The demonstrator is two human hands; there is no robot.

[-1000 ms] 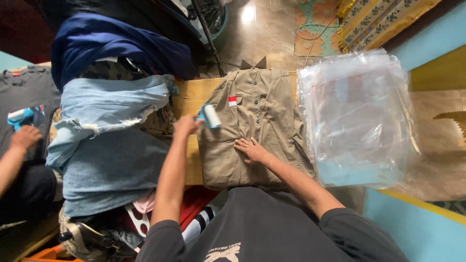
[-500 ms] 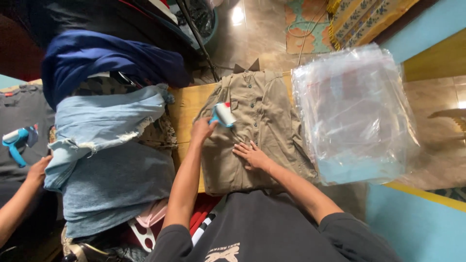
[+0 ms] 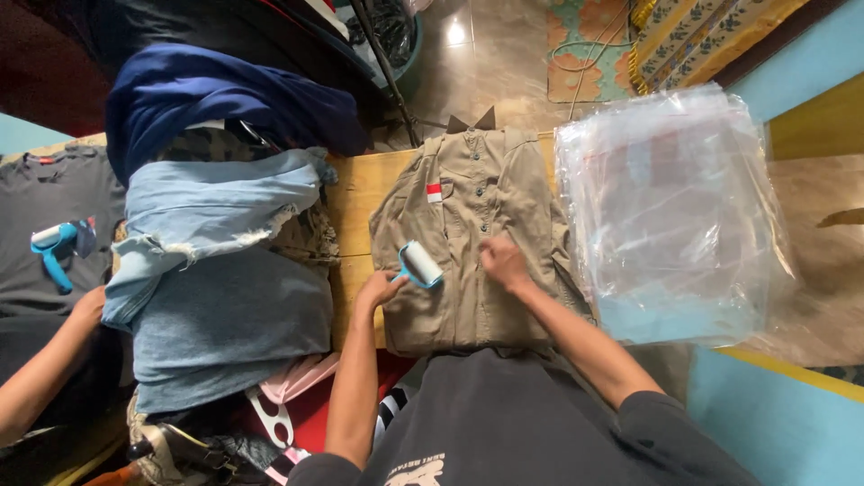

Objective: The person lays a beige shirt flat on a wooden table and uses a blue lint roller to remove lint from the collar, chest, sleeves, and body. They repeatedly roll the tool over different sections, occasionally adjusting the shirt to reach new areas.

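Lower now, left hand [image 3: 380,289] grips lint roller [image 3: 419,264] on khaki shirt [image 3: 468,225].

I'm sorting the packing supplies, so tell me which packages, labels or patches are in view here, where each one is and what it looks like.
Stack of clear plastic bags: right of the khaki shirt, rectangular, glossy, see-through.
Small patch: on the shirt's chest, rectangular, red over white.
No signs or screens are in view.
The left hand holds a lint roller, white with a light blue handle, on the shirt; the right hand presses the shirt flat.
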